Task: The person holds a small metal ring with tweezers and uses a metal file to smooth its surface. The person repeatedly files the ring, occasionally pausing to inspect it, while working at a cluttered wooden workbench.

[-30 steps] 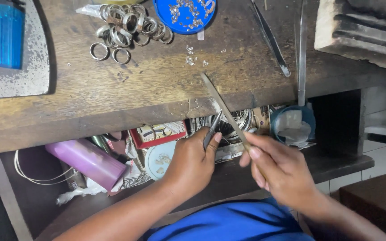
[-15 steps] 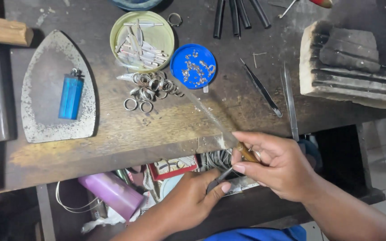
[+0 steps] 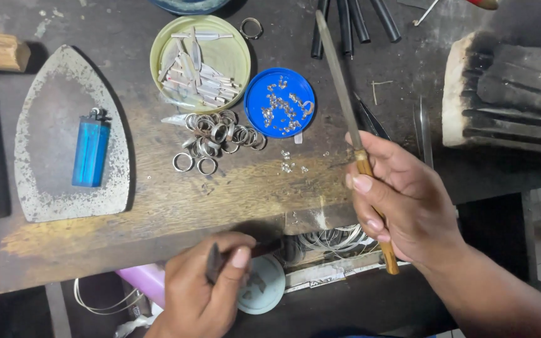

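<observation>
Dark, scarred wood made up my desk, with a flat iron plate near its left edge. My right hand gripped a long file, blade angled toward the far edge. My left hand, below the near edge, pinched a small dark tool. Loose rings lay mid-desk, within reach.

Worn wooden bench with iron-shaped metal plate, loose rings, blue lid, charred block.

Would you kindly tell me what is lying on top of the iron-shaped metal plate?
A blue lighter lies on the iron-shaped metal plate, near its middle. Whatever is beneath the lighter is covered; the rest of the plate's speckled surface shows.
</observation>
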